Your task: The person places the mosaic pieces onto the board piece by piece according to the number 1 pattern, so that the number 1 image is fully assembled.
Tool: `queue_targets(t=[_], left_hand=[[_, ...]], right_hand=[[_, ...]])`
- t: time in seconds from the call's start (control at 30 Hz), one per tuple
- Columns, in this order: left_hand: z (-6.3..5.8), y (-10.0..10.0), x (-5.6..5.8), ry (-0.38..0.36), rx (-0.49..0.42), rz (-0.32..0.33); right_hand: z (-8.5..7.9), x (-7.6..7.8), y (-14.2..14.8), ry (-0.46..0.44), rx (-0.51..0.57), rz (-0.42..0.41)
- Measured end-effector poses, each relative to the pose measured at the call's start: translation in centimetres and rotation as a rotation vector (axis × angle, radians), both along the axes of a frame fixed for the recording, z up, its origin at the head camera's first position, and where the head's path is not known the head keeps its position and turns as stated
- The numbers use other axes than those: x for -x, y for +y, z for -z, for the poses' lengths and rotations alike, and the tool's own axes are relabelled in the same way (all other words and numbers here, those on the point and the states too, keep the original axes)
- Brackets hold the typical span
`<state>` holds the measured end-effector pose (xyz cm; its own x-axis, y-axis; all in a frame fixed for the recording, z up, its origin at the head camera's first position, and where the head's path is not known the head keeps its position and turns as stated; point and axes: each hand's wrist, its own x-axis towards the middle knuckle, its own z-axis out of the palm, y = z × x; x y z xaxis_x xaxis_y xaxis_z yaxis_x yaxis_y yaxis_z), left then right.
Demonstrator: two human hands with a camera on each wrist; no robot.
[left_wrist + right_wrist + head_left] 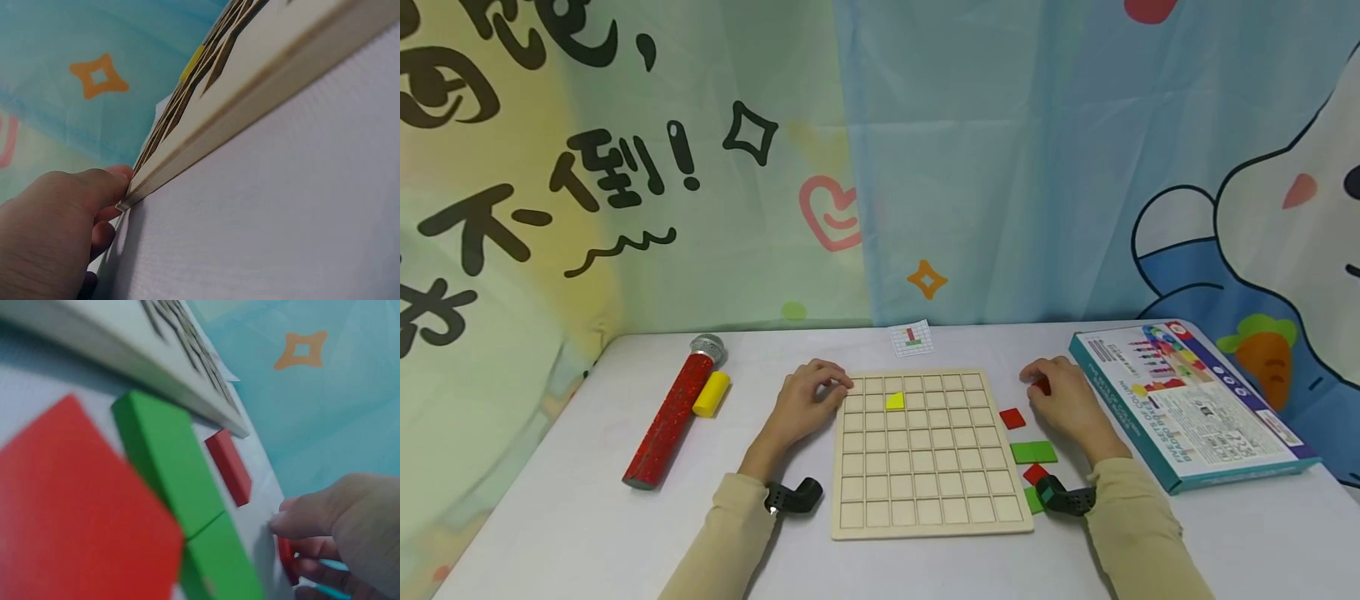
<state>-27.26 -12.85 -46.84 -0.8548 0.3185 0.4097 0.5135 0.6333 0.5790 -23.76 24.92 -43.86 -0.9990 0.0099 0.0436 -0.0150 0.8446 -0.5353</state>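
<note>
Head view: wooden board (930, 462), pale, unpainted, square, dark cut lines making a seven-by-seven grid of shallow cells inside a plain raised rim. Sits mid-desk (572, 542), its far edge roughly parallel to the desk's far edge. Yellow tile (895, 402) on it: bright, flat, about one cell big, third column from the left, second row from the board's far edge.

Left hand (808, 398) at the board's far-left corner, thumb and fingers curled, pinching it. Left wrist view matches; board edge reads thick and smooth.

Right hand (1063, 404) off the board's right edge, near its far-right corner, fingers bent, pinching a red block (285, 555). Block is small and glossy, mostly covered by the fingers.

Along the board's right edge: red square (1012, 418), green strip (1033, 452), second red piece (1035, 473), green piece (1033, 501) partly behind the right wrist camera (1067, 498). Right wrist view shows a seam across the green.

Card (912, 338) with a small red-green figure on a grid by the desk's far edge. Printed box (1195, 404) at the desk's far-right corner. Red microphone (673, 417) toward the left edge, yellow cylinder (712, 394) beside it. Printed curtain (955, 183) behind.
</note>
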Motion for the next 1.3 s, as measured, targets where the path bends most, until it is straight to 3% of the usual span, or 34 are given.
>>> queue_targets(t=[0.23, 0.47, 0.57, 0.9, 1.3], left_hand=[[0.0, 0.1, 0.0, -0.018, 0.003, -0.007], [0.0, 0.0, 0.1, -0.022, 0.006, -0.008], [0.1, 0.0, 0.1, -0.025, 0.003, -0.010], [0.1, 0.0, 0.1, -0.017, -0.003, -0.004], [0.2, -0.1, 0.1, -0.022, 0.002, -0.007]], right_hand=[[-0.8, -0.5, 0.2, -0.050, -0.050, 0.028], [-1.8, -0.7, -0.3, -0.183, -0.023, -0.048], [-1.8, -0.7, -0.3, -0.186, -0.026, -0.068], [-1.7, -0.7, 0.3, -0.191, 0.002, 0.026], [-1.5, -0.5, 0.3, -0.153, 0.052, 0.018]])
